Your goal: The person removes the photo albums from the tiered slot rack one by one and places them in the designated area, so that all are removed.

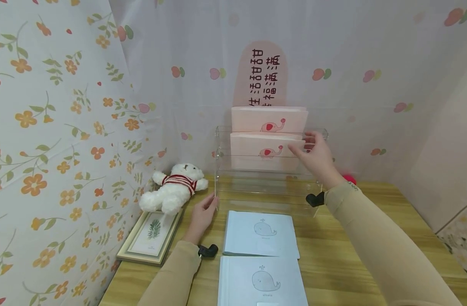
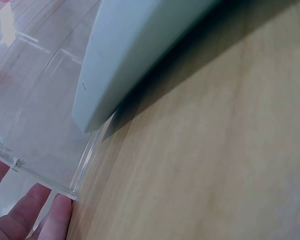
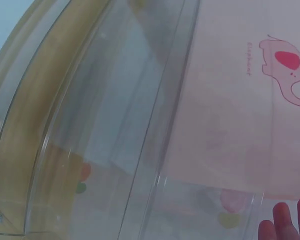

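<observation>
A clear acrylic tiered rack stands at the back of the wooden table. Two sets of pink elephant booklets lean in its upper tiers, a rear one and a front one. At the front set's right edge is my right hand, thumb before the cover and fingers beside the edge; the fingertips look apart from it in the right wrist view. My left hand grips the lower left side panel of the rack, its fingers at the panel's edge.
Pale blue whale booklets lie before the rack, one pile behind another. To the left, a white teddy bear in a striped sweater rests by a picture frame. Patterned curtains hang behind and at the left.
</observation>
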Demonstrator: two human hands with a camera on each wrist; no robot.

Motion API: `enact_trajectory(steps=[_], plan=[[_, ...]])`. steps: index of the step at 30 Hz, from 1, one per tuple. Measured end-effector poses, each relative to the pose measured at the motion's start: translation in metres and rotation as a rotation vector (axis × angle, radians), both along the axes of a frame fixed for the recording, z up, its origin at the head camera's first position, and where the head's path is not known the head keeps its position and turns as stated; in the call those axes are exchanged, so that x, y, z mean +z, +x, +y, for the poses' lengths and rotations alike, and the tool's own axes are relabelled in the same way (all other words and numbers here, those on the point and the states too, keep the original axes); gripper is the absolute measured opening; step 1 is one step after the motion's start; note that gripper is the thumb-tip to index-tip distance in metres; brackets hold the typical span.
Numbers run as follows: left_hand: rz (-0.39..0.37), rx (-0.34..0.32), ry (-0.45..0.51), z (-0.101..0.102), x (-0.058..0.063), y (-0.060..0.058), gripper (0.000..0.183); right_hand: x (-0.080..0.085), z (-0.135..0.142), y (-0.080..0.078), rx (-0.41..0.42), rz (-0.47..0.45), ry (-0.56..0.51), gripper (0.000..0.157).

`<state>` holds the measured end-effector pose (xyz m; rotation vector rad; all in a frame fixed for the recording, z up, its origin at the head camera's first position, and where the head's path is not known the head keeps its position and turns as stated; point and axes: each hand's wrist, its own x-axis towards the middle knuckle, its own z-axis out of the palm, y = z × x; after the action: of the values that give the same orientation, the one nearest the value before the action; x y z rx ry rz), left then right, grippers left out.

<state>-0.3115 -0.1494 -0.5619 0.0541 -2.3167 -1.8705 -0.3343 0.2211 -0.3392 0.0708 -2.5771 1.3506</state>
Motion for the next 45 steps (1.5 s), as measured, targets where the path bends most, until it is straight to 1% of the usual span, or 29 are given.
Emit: enact_trajectory(steps=[2, 5, 12, 19, 27, 34, 40, 43, 45], plan=[[0.0, -0.002, -0.001, 0.0, 0.001, 0.0, 0.043, 0.001, -0.002, -0.002, 0.004, -0.012, -0.014, 0.098], [-0.001, -0.012, 0.006, 0.0, 0.002, 0.001, 0.044, 0.0, -0.004, -0.005, 0.006, -0.018, -0.016, 0.093], [0.014, -0.004, 0.003, 0.001, 0.001, 0.0, 0.043, -0.003, -0.015, -0.015, 0.006, 0.008, -0.011, 0.08], [0.036, 0.019, -0.029, 0.0, 0.003, 0.001, 0.04, -0.005, -0.022, -0.021, -0.022, 0.014, -0.085, 0.067], [0.02, 0.025, -0.024, 0.002, 0.004, 0.002, 0.039, -0.006, -0.027, -0.021, -0.047, -0.008, -0.165, 0.058], [0.02, 0.027, -0.014, 0.002, 0.005, 0.0, 0.039, -0.006, -0.031, -0.025, -0.071, -0.006, -0.212, 0.043], [0.023, 0.027, -0.044, 0.001, 0.003, -0.001, 0.039, -0.006, -0.035, -0.022, -0.09, -0.017, -0.235, 0.036], [0.02, 0.023, -0.057, 0.001, 0.003, 0.0, 0.039, -0.007, -0.035, -0.021, -0.11, 0.006, -0.252, 0.034], [0.017, 0.021, -0.057, 0.001, 0.004, 0.0, 0.039, -0.005, -0.035, -0.02, -0.124, 0.038, -0.266, 0.033]])
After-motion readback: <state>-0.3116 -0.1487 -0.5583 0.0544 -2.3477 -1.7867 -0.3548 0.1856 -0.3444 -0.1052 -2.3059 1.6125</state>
